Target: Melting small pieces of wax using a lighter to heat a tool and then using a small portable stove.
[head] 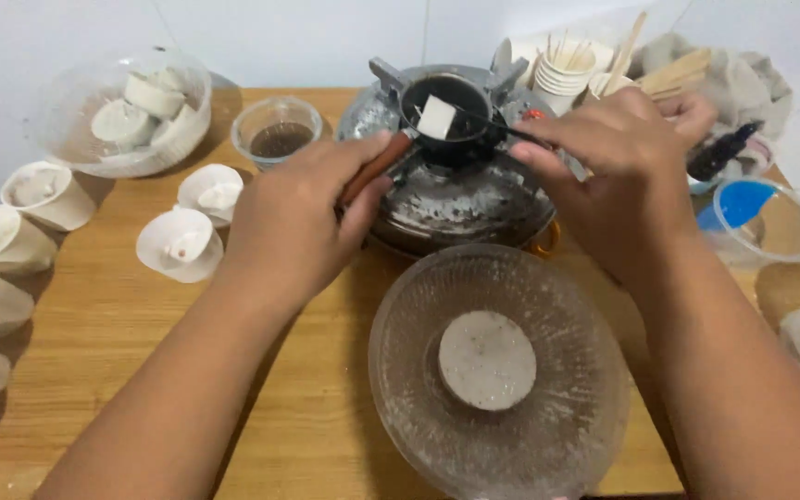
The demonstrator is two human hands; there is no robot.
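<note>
Wax seems the likeliest stuff here: a white square block (pixel 436 117) sits tilted in the small dark metal ladle-pan (pixel 446 109), which rests on the grey, spattered round burner stand (pixel 446 199) at twelve o'clock on the pale wooden table (pixel 122 324). Your left hand (pixel 293 218) is wrapped closed around the pan's reddish-brown wooden handle (pixel 374 167), which runs out toward eight o'clock from the pan. Your right hand (pixel 618 171) pinches a thin dark rod (pixel 502 128) whose tip reaches the block from the three o'clock side.

Judging by looks, the block is light and stiff but brittle at the corners, and it will turn slippery where it softens, so prod it on a flat face, not an edge. The pan is small and likely top-heavy on those supports; keep your hold well back on the wood, away from the metal bowl.

At six o'clock a clear, dusty ribbed glass bowl (pixel 497 370) holds a pale round disc (pixel 487 360). At ten o'clock a clear plastic tub (pixel 127 111) carries several white round cakes. White paper cups (pixel 181 243) lie tipped along the nine o'clock edge. A small clear cup of dark residue (pixel 277 130) stands at eleven o'clock, and flat wooden sticks (pixel 678 69) rest at one o'clock beside a stack of paper cups (pixel 562 69).
</note>
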